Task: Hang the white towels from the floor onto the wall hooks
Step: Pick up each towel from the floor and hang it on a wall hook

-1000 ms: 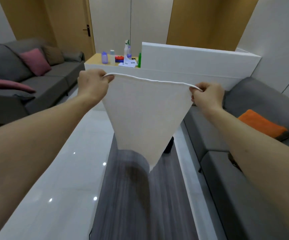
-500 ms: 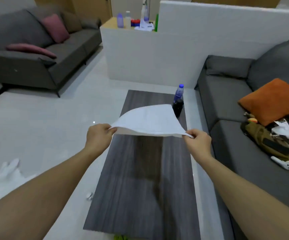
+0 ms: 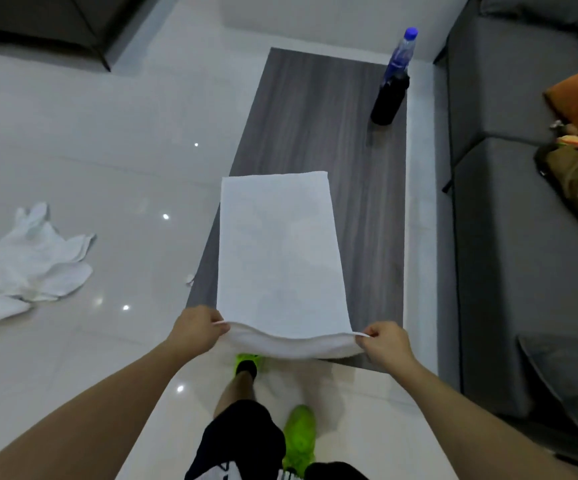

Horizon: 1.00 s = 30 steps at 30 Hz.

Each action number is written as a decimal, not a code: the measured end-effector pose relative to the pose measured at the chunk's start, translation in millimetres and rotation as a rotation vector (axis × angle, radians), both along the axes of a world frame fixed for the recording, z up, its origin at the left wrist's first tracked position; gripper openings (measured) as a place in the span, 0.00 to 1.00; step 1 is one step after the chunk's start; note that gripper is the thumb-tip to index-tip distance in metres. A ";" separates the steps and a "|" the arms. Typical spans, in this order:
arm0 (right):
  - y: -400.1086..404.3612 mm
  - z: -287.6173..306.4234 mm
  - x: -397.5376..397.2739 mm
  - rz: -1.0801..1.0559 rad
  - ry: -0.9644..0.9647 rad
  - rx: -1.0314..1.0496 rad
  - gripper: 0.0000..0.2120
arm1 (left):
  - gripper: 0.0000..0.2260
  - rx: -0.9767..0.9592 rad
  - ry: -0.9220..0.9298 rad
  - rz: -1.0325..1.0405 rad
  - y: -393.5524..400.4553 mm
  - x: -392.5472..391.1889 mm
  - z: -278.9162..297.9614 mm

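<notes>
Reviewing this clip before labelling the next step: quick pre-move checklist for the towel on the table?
1. Left hand pinches the near left corner of the towel: ok.
2. Right hand pinches the near right corner: ok.
3. Towel spread flat on the coffee table, near edge lifted and overhanging: ok.
4. Bottle at the far right of the table, apart from the towel: ok.
5. Wall hooks in view: not ok, none visible.
6. Towel pile still on the floor at the left: not ok, left to hang.
</notes>
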State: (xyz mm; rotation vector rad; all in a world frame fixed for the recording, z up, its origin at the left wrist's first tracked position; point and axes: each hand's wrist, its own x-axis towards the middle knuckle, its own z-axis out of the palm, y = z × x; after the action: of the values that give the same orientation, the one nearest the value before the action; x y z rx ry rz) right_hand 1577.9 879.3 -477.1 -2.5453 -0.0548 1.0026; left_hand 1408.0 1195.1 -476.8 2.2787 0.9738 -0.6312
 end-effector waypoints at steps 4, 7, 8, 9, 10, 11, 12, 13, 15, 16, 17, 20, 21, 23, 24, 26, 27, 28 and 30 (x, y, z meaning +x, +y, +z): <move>20.0 -2.3 14.2 -0.023 0.083 -0.039 0.07 | 0.19 -0.001 0.064 0.015 20.6 6.9 -10.2; 51.4 2.2 43.3 -0.003 0.058 -0.030 0.07 | 0.13 -0.015 0.052 0.071 49.4 34.4 -11.2; 64.8 4.2 55.6 -0.008 0.044 -0.018 0.07 | 0.10 -0.001 0.039 0.073 60.9 46.6 -10.3; 79.3 6.1 68.9 -0.020 0.025 -0.002 0.07 | 0.09 0.022 0.018 0.072 73.5 59.8 -10.1; 94.8 9.1 83.3 -0.035 0.004 0.011 0.07 | 0.09 0.041 -0.009 0.079 86.4 73.4 -9.8; 110.7 12.8 98.4 -0.051 -0.014 0.025 0.07 | 0.09 0.051 -0.032 0.091 99.5 87.8 -8.8; 126.8 16.3 114.1 -0.070 -0.031 0.045 0.07 | 0.10 0.057 -0.048 0.102 112.7 102.8 -8.0; 142.8 19.5 130.0 -0.097 -0.056 0.073 0.07 | 0.10 0.064 -0.060 0.109 125.3 118.0 -7.5; 172.3 23.4 159.9 -0.165 -0.144 0.115 0.06 | 0.11 0.072 -0.110 0.139 148.7 148.5 -8.2; 185.3 23.8 172.6 -0.189 -0.197 0.114 0.07 | 0.11 0.070 -0.149 0.162 159.4 162.3 -9.8; 196.5 23.1 183.1 -0.207 -0.236 0.102 0.11 | 0.12 0.072 -0.184 0.184 168.3 174.3 -12.3; 215.9 12.5 197.4 -0.260 -0.230 0.069 0.24 | 0.23 0.044 -0.187 0.230 184.0 195.8 -22.2; 217.6 5.8 196.5 -0.254 -0.204 0.049 0.24 | 0.24 0.018 -0.173 0.248 185.0 198.1 -27.5; 214.0 -12.4 186.3 -0.226 -0.133 0.003 0.23 | 0.23 -0.037 -0.134 0.257 181.1 194.0 -40.7; 209.8 -22.0 178.1 -0.222 -0.084 -0.022 0.22 | 0.22 -0.062 -0.095 0.241 177.4 188.2 -48.4; 196.4 -42.6 157.9 -0.215 0.025 -0.096 0.21 | 0.22 -0.126 0.003 0.211 168.1 169.5 -65.2; 187.4 -54.1 147.4 -0.204 0.080 -0.140 0.20 | 0.22 -0.162 0.051 0.205 162.4 158.1 -73.9; 177.5 -65.2 136.9 -0.191 0.135 -0.184 0.20 | 0.21 -0.192 0.096 0.203 155.8 145.3 -82.0; 159.1 -85.9 118.4 -0.158 0.234 -0.256 0.20 | 0.19 -0.220 0.157 0.207 141.1 119.8 -97.2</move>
State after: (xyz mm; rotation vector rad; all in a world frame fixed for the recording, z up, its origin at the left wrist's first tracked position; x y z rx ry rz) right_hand 1696.3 1038.4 -562.9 -2.5830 0.3558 1.3061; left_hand 1527.8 1336.2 -574.1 1.9304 1.1376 -0.7939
